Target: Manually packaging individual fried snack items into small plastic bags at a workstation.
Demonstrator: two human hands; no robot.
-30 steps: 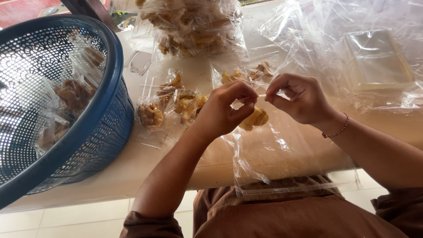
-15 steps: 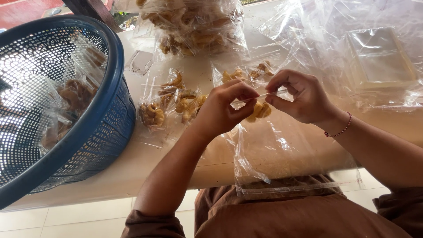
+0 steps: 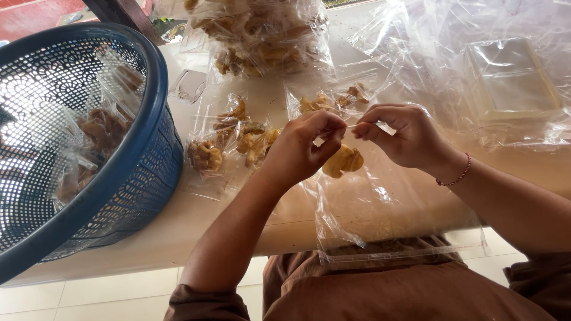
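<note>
Clear plastic wraps nearly everything on the pale table (image 3: 178, 232). Both hands meet above its near edge, pinching the top of one bag (image 3: 380, 208) between them. Left hand (image 3: 303, 148) is curled almost closed, thumb and forefinger nipped on the bag's mouth. Right hand (image 3: 401, 137) is curled the same way, its fingertips gripping the same thin edge just beside the left's; a red bracelet (image 3: 455, 176) circles that wrist. Inside the bag, a golden fried snack (image 3: 344, 160) hangs just below the left fingers, and the bag's lower end drapes over the table edge toward the brown-clad lap.

Left of the hands lie filled snack packets (image 3: 232, 142), flat on the table, touching one another. Behind them sits a pile (image 3: 262, 35) of more filled packets. A blue basket (image 3: 148, 142) stands at the left edge, holding several packets. At the far right, empty clear bags (image 3: 511, 77) lie in a loose heap, well apart from the basket.
</note>
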